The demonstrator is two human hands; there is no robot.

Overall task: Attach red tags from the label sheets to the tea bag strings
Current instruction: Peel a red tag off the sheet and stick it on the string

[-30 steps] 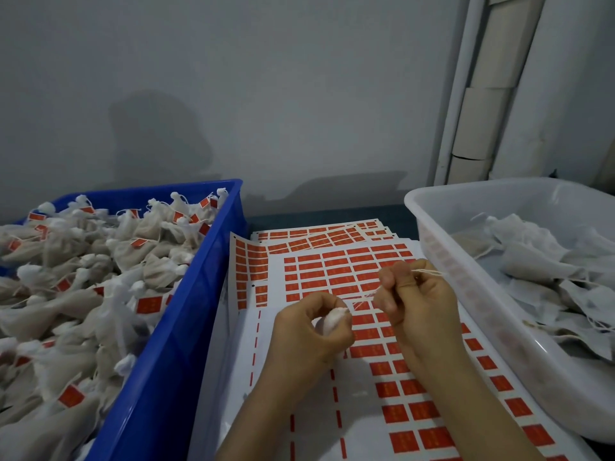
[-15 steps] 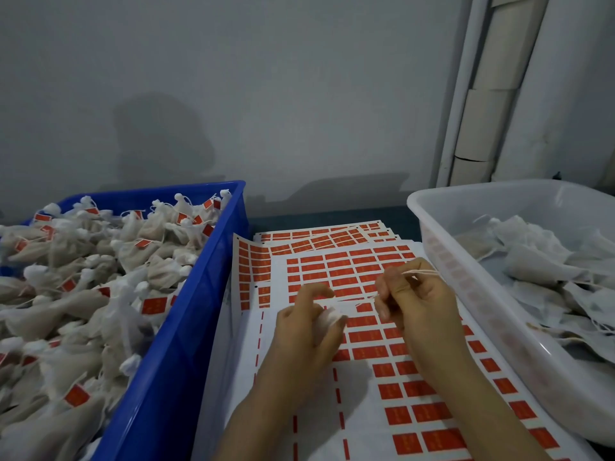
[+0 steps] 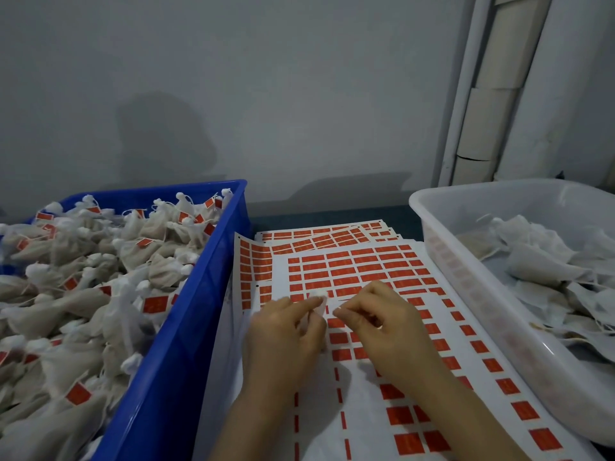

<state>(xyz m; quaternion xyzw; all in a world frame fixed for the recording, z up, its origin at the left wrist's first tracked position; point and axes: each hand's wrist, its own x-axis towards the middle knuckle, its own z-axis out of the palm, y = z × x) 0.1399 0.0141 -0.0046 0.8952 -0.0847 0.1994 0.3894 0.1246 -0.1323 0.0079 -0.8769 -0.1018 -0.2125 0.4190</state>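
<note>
**One tea bag held over the label sheets**

A small white tea bag (image 3: pixel 318 298) is pinched in the left hand (image 3: pixel 286 337), just above the top label sheet (image 3: pixel 319 414). The sheets lie flat and overlapped, with full rows of red tags (image 3: pixel 344 272) at the far end and blank gaps nearer. Its string is too fine to make out.

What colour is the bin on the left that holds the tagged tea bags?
The bin is solid blue; the head view shows it plainly.
</note>
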